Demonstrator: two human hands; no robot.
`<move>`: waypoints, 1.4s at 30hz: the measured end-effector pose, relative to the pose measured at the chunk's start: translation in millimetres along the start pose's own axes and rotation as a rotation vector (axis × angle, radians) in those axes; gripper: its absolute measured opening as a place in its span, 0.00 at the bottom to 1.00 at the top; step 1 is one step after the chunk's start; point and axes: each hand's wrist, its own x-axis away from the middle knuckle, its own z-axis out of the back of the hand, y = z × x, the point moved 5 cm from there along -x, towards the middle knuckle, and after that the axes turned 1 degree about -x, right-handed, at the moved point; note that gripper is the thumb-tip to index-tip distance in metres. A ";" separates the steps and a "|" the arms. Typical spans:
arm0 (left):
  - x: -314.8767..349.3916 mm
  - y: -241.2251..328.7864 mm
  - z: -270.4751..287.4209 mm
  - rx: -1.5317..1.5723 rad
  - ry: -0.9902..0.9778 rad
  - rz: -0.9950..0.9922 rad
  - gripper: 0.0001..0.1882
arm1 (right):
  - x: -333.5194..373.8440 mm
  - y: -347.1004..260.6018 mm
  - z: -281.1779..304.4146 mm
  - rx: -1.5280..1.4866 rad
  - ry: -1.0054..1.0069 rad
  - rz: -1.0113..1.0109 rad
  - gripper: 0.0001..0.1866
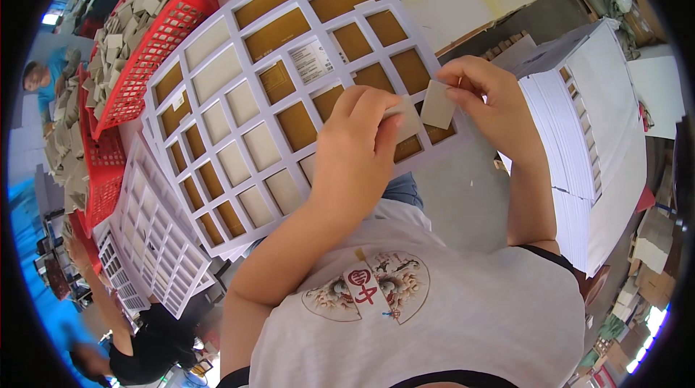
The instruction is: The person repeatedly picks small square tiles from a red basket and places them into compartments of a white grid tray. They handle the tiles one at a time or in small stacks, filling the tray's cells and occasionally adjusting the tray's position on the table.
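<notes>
A white grid panel [264,103] with many rectangular openings lies in front of me. Some openings hold flat beige pieces [242,104]; others show brown cardboard underneath. My left hand [355,145] is over the panel's near right part, fingers closed on a beige square piece [407,121]. At the right corner, my right hand [492,102] pinches another beige square piece [437,104] between thumb and fingers. That piece is tilted over a corner opening, close to the left hand's piece. What the beige pieces are made of, I cannot tell.
Red plastic baskets [156,51] heaped with beige pieces stand at the left. Below them are more white grid panels [156,232]. Stacked white sheets [554,142] rise at the right. A co-worker in black [148,348] reaches in at the lower left; another person in blue [52,78] is farther off.
</notes>
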 end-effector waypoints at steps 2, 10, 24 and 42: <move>-4.9 -0.3 5.3 -0.169 -0.032 -0.072 0.10 | -3.3 1.2 1.7 0.049 -0.034 -0.027 0.07; 4.2 2.8 3.3 -0.275 -0.169 -0.119 0.13 | -2.0 -3.0 -6.4 0.102 -0.284 0.149 0.13; 49.7 2.1 3.1 -0.682 -0.340 -0.364 0.33 | 25.5 -26.3 -21.3 0.701 -0.166 0.449 0.28; 423.7 -222.6 325.5 -1.180 1.386 1.581 0.43 | -24.4 -135.9 -133.9 0.426 -0.667 0.631 0.33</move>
